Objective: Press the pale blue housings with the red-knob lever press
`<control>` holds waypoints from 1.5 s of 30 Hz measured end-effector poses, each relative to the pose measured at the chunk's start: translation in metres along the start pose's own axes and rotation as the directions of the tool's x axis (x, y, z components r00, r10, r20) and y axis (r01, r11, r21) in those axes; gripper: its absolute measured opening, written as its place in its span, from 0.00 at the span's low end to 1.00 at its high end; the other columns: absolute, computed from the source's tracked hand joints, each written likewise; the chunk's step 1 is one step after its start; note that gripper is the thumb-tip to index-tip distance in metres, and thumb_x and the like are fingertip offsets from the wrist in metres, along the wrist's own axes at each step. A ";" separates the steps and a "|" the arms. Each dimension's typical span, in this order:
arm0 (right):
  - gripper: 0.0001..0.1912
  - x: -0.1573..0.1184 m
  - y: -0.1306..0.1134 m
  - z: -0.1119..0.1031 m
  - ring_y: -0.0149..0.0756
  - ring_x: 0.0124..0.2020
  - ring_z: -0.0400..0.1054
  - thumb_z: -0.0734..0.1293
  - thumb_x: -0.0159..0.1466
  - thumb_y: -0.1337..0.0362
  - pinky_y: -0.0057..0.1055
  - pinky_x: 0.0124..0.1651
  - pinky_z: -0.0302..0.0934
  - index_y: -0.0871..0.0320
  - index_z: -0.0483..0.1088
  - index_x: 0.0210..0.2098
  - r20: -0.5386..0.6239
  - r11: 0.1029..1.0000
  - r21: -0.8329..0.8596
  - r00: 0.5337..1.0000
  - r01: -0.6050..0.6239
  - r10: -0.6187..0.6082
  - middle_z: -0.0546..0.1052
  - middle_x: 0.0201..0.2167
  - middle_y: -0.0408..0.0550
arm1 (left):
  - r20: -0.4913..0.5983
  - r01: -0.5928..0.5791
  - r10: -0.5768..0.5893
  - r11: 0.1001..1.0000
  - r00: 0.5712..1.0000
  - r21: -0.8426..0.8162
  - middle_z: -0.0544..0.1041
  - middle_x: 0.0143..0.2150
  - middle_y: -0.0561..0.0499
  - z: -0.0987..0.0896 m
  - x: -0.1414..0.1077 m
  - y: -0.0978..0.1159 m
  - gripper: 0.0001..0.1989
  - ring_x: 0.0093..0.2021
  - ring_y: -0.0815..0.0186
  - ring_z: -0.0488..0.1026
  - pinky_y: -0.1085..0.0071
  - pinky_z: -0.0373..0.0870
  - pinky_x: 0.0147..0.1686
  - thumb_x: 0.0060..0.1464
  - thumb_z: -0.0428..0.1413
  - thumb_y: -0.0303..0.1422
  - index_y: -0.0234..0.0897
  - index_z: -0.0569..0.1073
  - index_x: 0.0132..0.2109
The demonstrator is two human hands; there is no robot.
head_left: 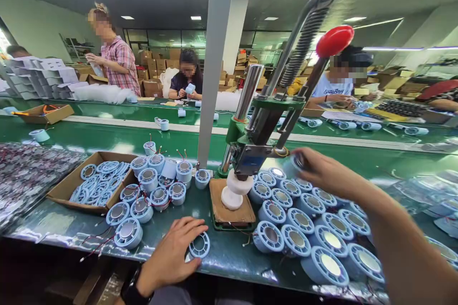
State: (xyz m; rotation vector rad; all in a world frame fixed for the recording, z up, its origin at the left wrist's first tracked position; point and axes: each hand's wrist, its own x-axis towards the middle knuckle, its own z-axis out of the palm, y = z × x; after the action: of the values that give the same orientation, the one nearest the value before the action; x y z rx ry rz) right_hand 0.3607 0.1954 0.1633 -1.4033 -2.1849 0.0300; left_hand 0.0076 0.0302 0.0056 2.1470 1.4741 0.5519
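On my feed the left hand [177, 250] had thumb and fingertips lightly round a blue ring [206, 247], which lay flat on the bench [67, 231] near the press [250, 158]. My right hand [318, 164] was curled at a blurry unit [294, 164] by the far edge of the other units [302, 219]; couldn't tell if it really had a grip. I'd call the step handling parts, one per hand. Next move, imo, called for a sure hold and clearance from the neighbours.
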 end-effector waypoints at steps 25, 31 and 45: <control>0.27 -0.179 -0.135 0.184 0.41 0.59 0.66 0.64 0.62 0.70 0.38 0.59 0.67 0.52 0.60 0.61 -0.189 0.903 0.426 0.981 0.053 0.032 0.68 0.57 0.53 | -0.156 0.033 -0.012 0.990 0.988 0.135 0.70 0.62 0.42 0.014 -0.003 -0.010 0.31 0.63 0.48 0.63 0.40 0.64 0.62 0.51 0.51 0.22 0.41 0.70 0.63; 0.25 -0.168 -0.132 0.178 0.34 0.56 0.69 0.62 0.60 0.73 0.28 0.57 0.67 0.52 0.64 0.57 -0.186 0.848 0.520 0.983 0.100 -0.002 0.69 0.54 0.51 | 0.062 0.018 -0.019 1.000 0.998 0.013 0.61 0.70 0.46 -0.004 -0.015 -0.008 0.41 0.72 0.50 0.49 0.43 0.53 0.69 0.46 0.54 0.22 0.44 0.61 0.68; 0.20 -0.172 -0.113 0.179 0.37 0.54 0.71 0.64 0.62 0.70 0.29 0.53 0.70 0.52 0.69 0.53 -0.214 0.812 0.556 0.975 0.176 -0.064 0.71 0.55 0.50 | 0.067 0.248 -0.242 0.961 0.968 -0.124 0.70 0.65 0.47 -0.011 -0.011 0.004 0.33 0.72 0.48 0.52 0.45 0.52 0.69 0.44 0.68 0.28 0.49 0.74 0.59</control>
State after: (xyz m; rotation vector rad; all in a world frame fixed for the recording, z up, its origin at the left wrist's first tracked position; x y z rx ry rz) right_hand 0.2398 0.0445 -0.0294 -0.8807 -1.8783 0.4571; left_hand 0.0004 0.0199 0.0158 1.8306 1.5988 0.4855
